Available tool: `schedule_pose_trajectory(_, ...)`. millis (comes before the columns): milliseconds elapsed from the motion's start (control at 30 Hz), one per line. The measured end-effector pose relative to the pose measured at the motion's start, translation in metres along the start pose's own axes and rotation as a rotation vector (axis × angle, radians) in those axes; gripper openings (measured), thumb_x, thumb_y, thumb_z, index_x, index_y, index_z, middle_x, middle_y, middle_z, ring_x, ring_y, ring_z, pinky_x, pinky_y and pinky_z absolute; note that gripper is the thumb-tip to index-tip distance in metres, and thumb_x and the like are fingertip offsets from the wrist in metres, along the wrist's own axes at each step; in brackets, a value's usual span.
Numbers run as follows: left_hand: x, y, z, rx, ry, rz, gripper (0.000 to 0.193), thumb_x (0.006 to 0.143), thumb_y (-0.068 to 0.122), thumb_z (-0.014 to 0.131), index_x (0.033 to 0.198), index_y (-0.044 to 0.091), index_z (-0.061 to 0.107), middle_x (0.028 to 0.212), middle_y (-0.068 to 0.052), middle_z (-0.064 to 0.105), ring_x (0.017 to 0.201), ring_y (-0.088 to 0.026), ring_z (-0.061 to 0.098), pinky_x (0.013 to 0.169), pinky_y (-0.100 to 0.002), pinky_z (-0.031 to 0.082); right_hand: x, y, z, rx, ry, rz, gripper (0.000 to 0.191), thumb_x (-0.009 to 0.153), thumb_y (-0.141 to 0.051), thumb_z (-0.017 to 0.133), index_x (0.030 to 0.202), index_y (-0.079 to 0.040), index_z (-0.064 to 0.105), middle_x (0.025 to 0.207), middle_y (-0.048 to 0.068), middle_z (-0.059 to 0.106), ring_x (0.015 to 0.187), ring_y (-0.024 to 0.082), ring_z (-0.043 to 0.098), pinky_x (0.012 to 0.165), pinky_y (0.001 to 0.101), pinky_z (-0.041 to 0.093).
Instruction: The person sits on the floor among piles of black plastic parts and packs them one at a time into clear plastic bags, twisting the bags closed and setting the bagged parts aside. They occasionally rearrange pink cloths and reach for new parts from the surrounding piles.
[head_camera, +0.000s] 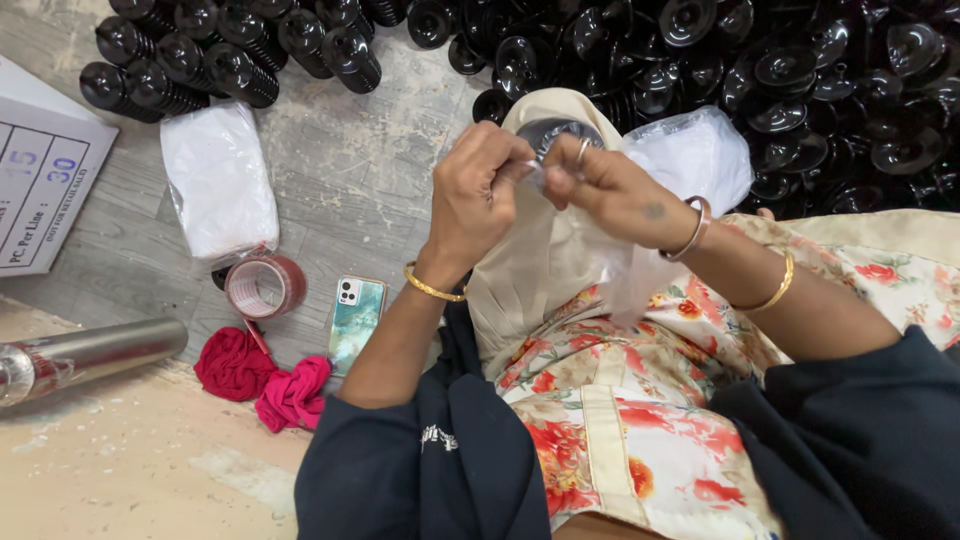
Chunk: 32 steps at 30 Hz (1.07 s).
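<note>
A thin clear plastic bag (560, 200) is pinched by both hands, the left hand (478, 190) and right hand (615, 195) clenched, near the black disc (558, 135).

Left hand (483, 190) and right hand (612, 190) raised together over lap, fingers pinched, wrists bent inward.

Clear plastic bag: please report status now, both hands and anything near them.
Left hand and right hand both pinching clear plastic bag. Black round part just behind fingers. Nothing in the way.
</note>
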<state>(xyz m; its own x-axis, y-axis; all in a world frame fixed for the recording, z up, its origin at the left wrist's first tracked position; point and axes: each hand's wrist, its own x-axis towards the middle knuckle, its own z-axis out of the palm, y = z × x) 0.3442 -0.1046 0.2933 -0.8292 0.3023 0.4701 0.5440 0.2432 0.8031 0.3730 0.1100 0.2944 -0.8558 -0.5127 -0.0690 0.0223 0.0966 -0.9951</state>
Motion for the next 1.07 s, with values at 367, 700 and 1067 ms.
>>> schedule_pose_trajectory(367, -0.013, -0.003, -0.002, 0.030, -0.080, 0.200, 0.030, 0.079, -0.012, 0.064, 0.105, 0.004, 0.067, 0.098, -0.009, 0.061, 0.094, -0.030, 0.062, 0.082, -0.040, 0.053, -0.003, -0.016, -0.006, -0.071, 0.112, 0.001, 0.024, 0.111, -0.025, 0.061, 0.103, -0.003, 0.068, 0.089, 0.000, 0.068, 0.084, 0.007, 0.060, 0.078, 0.0266, 0.050)
schedule_pose_trajectory(700, -0.019, 0.007, 0.008, 0.237, -0.061, 0.325, 0.031, 0.078, -0.009, 0.066, 0.108, -0.002, 0.065, 0.105, -0.014, 0.060, 0.098, -0.033, 0.061, 0.087, -0.042, 0.054, -0.010, -0.033, 0.002, -0.525, 0.189, -0.182, 0.014, 0.089, -0.004, 0.075, 0.100, -0.006, 0.066, 0.094, 0.002, 0.071, 0.085, 0.010, 0.070, 0.077, 0.0267, 0.056)
schedule_pose_trajectory(1067, -0.027, 0.022, 0.013, 0.118, -0.022, 0.203, 0.023, 0.090, -0.004, 0.073, 0.110, 0.003, 0.064, 0.101, -0.012, 0.058, 0.096, -0.033, 0.059, 0.084, -0.043, 0.052, -0.016, -0.018, 0.023, -0.961, 0.461, -0.300, 0.034, 0.095, -0.004, 0.071, 0.127, -0.012, 0.064, 0.105, 0.006, 0.070, 0.087, 0.024, 0.073, 0.071, 0.0319, 0.056)
